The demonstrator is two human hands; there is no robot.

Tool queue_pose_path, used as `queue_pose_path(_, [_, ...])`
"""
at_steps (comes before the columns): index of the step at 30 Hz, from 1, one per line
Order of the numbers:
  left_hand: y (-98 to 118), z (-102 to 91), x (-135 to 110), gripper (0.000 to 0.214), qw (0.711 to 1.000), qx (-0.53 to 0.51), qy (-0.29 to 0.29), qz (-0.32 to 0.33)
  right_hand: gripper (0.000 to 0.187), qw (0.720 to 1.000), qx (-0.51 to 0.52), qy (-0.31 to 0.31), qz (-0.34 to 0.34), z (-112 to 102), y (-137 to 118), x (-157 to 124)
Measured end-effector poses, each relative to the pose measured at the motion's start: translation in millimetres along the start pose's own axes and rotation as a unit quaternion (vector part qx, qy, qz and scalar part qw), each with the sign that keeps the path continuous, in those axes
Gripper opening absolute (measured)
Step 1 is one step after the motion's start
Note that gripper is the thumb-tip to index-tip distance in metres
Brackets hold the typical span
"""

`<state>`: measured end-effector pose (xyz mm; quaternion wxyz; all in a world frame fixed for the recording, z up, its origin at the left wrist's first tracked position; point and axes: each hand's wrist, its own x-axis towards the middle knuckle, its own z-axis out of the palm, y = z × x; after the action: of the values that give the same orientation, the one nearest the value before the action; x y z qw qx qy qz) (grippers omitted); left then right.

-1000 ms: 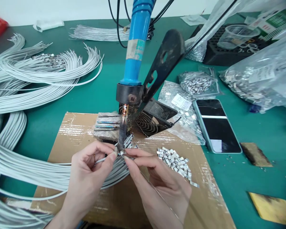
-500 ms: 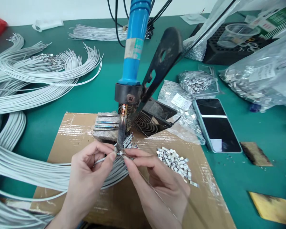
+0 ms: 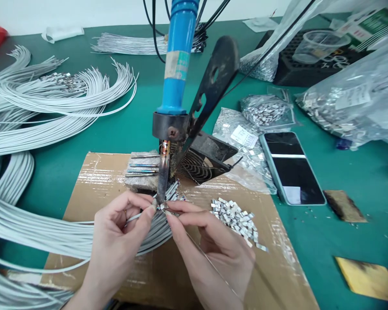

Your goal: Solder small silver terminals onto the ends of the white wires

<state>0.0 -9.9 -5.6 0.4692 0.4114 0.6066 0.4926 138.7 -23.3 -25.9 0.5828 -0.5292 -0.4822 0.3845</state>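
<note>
My left hand (image 3: 119,234) pinches a white cable (image 3: 133,218) between thumb and forefinger. A thin solder wire (image 3: 213,265) runs from the pinched fingertips of my right hand (image 3: 216,254) down across the palm. Both sets of fingertips meet just under the tip of a blue soldering iron (image 3: 177,82), clamped point-down in a black stand (image 3: 213,82). A small shiny metal piece (image 3: 162,207) sits between them at the tip; its exact contact with the iron is too small to tell. White cables (image 3: 155,237) lie bundled behind and below my hands.
Loose metal terminals (image 3: 236,219) are heaped on the cardboard (image 3: 84,181), right of my right hand. Spare iron tips rest on a grey block (image 3: 142,168). A phone (image 3: 294,172), bagged metal parts (image 3: 352,103) and a yellow sponge (image 3: 365,277) lie to the right. Cable coils (image 3: 51,129) fill the left.
The whole view has shifted slightly, so everything appears a little further left. Both hands keep the same pinch at the iron's tip.
</note>
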Motion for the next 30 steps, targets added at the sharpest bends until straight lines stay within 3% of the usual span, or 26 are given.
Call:
queue_pose_path(7, [0.7, 2.7, -3.6, 0.014, 1.0, 0.008, 0.015, -0.023, 0.017, 1.0, -0.005, 0.0, 0.003, 0.3, 2.7, -2.4])
queue_pose_path(11, [-0.1, 5.9, -9.9, 0.013, 0.999, 0.019, 0.018, -0.034, 0.006, 0.996, -0.084, 0.013, -0.016, -6.0, 3.6, -0.2])
queue_pose_path(16, [-0.9, 5.1, -14.7, 0.014, 0.998, 0.056, 0.002, -0.04, 0.027, 0.955, -0.207, -0.115, -0.179, -21.0, 3.4, 9.4])
queue_pose_path(20, [0.5, 5.0, -17.4, 0.014, 0.997, 0.065, -0.009, -0.049, 0.031, 0.917, -0.257, -0.175, -0.248, -28.2, 2.2, 15.6])
queue_pose_path(25, [0.3, 4.8, -20.2, 0.014, 0.996, 0.078, -0.008, -0.047, 0.021, 0.89, -0.275, -0.211, -0.296, -32.1, 1.5, 19.7])
queue_pose_path(30, [-0.7, 4.2, -20.3, 0.015, 0.996, 0.073, -0.015, -0.045, 0.023, 0.89, -0.276, -0.188, -0.309, -29.9, 1.6, 17.7])
